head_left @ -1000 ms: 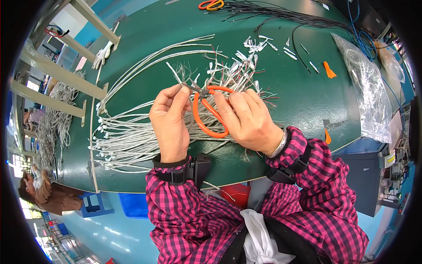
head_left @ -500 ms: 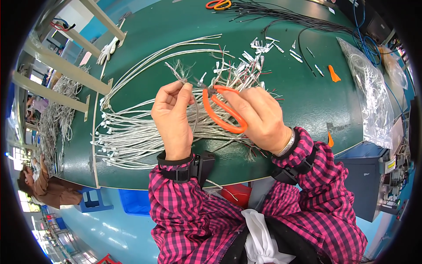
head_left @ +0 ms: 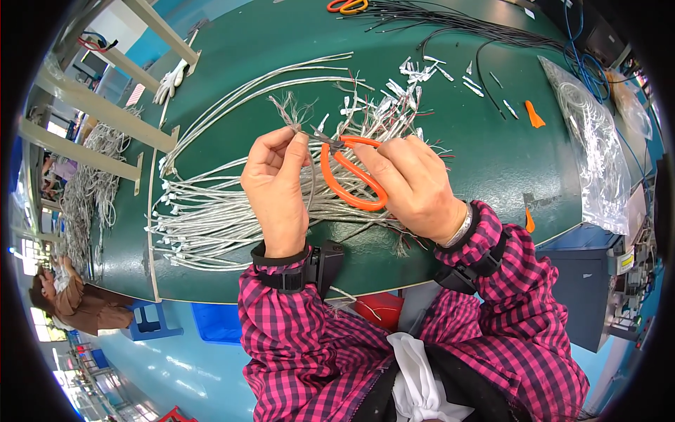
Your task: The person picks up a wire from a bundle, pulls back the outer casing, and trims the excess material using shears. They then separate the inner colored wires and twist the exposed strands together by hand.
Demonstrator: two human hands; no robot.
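Note:
My left hand (head_left: 275, 186) pinches a grey cable (head_left: 310, 179) close to its end, between thumb and forefinger. Frayed shield strands (head_left: 290, 111) fan out above the fingertips. My right hand (head_left: 420, 184) is closed on scissors with orange handles (head_left: 357, 191), one loop hanging below the hand. The dark blades (head_left: 328, 141) point left and reach the strands just beside my left thumb. Beneath both hands lies a bundle of grey braided cables (head_left: 218, 224), with white pieces and thin red wires at the right-hand ends (head_left: 394, 112).
Black cables (head_left: 464, 28) and another pair of scissors (head_left: 347, 7) lie along the far edge. A clear bag of cables (head_left: 589, 151) rests at the right, near an orange piece (head_left: 534, 114). White gloves (head_left: 169, 83) lie far left. A person in brown (head_left: 88, 302) sits beyond the table.
The scissors have shifted slightly left and their blades are now against the frayed strands. The strands stand a little further right; my left hand has hardly moved.

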